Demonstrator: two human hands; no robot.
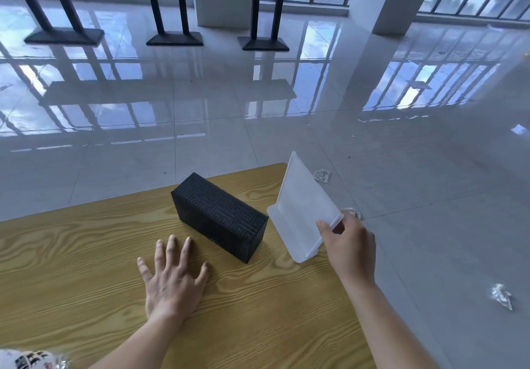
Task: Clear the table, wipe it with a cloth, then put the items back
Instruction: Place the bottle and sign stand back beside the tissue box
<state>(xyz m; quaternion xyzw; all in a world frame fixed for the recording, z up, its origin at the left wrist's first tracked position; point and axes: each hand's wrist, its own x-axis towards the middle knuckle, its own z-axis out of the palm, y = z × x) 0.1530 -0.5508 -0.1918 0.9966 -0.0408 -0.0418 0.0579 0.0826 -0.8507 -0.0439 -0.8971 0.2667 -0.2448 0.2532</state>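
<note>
Two items are at the desk (pixel 86 254): a black patterned box (pixel 220 216) resting on it, and a white plastic stand (pixel 304 210) in my right hand's (pixel 348 246) grip at the desk's right edge. Left hand (pixel 172 277) flat, released. No cloth visible; I cannot tell whether this is clearing or returning.

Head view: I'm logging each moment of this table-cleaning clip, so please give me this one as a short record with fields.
surface: wooden table
on table: black patterned box, near the far right corner
left hand: open, fingers spread, flat on the table just in front of the box
right hand: gripping the white plastic stand at its right edge
stand position: tilted, beside the box at the table's right edge
floor: crumpled clear wrappers
cloth: none visible
</note>
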